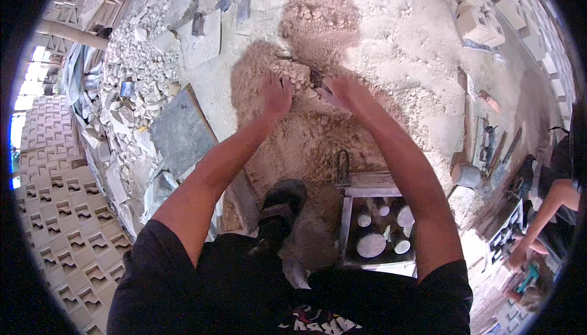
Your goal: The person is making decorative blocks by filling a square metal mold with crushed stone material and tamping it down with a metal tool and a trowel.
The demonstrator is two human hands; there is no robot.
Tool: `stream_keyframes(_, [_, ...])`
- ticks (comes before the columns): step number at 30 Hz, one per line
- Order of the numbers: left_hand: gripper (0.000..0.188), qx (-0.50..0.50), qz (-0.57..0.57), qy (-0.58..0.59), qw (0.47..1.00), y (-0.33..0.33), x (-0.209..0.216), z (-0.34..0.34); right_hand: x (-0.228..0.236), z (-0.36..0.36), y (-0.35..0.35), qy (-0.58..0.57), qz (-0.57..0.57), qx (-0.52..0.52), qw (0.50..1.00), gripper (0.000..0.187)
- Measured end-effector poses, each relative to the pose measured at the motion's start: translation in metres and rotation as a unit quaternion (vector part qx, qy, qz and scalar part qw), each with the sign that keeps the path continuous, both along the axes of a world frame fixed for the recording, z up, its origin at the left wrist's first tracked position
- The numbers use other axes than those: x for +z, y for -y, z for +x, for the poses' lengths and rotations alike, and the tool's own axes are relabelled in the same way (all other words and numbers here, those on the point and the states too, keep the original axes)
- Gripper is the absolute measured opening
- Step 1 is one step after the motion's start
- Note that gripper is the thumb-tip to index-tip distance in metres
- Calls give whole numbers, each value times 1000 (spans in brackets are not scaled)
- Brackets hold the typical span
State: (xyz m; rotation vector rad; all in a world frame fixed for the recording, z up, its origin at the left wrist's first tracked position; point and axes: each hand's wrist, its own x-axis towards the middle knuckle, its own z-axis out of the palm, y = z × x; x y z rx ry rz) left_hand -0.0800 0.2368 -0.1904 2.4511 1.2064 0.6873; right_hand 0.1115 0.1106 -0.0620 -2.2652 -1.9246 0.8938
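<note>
Both arms reach forward over reddish-brown, damp-looking sand (257,60) on the ground. A pale, crumbly lump of sand (296,72) is between my hands. My left hand (279,96) presses its curled fingers against the lump's left side. On the other side, my right hand (345,92) is closed in the sand, thumb toward the lump, beside a small dark gap. The fingertips of both hands are partly hidden. Nearer me, to the right of my shoe (285,198), stands a metal-framed box (345,222) with several round white pieces inside.
Another sand heap (321,11) lies ahead. Broken rubble (137,60) and a flat grey board (182,132) are on the left. Pale blocks (480,23) stand at the far right, a mallet-like tool (466,175) nearer. Another person's arm (547,216) works at the right edge.
</note>
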Motion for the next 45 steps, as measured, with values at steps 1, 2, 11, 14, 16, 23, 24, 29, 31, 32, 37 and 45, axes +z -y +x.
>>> stream_keyframes(1, [40, -2, -122, 47, 991, 24, 23, 22, -15, 13, 16, 27, 23, -28, 999, 44])
stream_keyframes(2, [39, -5, -115, 63, 991, 32, 28, 20, -20, 17, 23, 3, 50, -12, 999, 44])
stream_keyframes(11, [36, -37, -112, 157, 980, 92, 63, 61, 26, 53, 139, -11, 51, -69, 996, 33])
stream_keyframes(14, [38, -40, -319, 131, 938, 87, 78, 71, 38, 54, 173, 22, 91, -101, 990, 30])
stream_keyframes(16, [39, -30, -336, 155, 929, 84, 80, 77, 40, 56, 186, 28, 63, -122, 990, 29])
stream_keyframes(23, [32, -333, -43, 13, 942, 84, 96, 53, 48, 72, 197, 64, 62, -204, 975, 31])
stream_keyframes(24, [31, -345, -42, 12, 938, 87, 93, 45, 49, 76, 197, 66, 54, -193, 977, 30])
stream_keyframes(29, [26, -353, -55, -3, 934, 77, 33, 20, 31, 68, 179, -16, 54, -83, 995, 31])
stream_keyframes(31, [24, -353, -115, 3, 929, 68, 34, 26, 24, 49, 167, -24, 59, -63, 996, 35])
stream_keyframes(32, [24, -355, -143, 7, 924, 66, 41, 31, 24, 42, 162, -26, 62, -55, 996, 38])
stream_keyframes(37, [25, -320, -85, 56, 942, 80, 79, 27, 58, 35, 168, 6, 29, -119, 993, 30])
stream_keyframes(45, [28, -326, -69, 6, 943, 97, 101, 55, 61, 64, 198, 40, 52, -162, 985, 34])
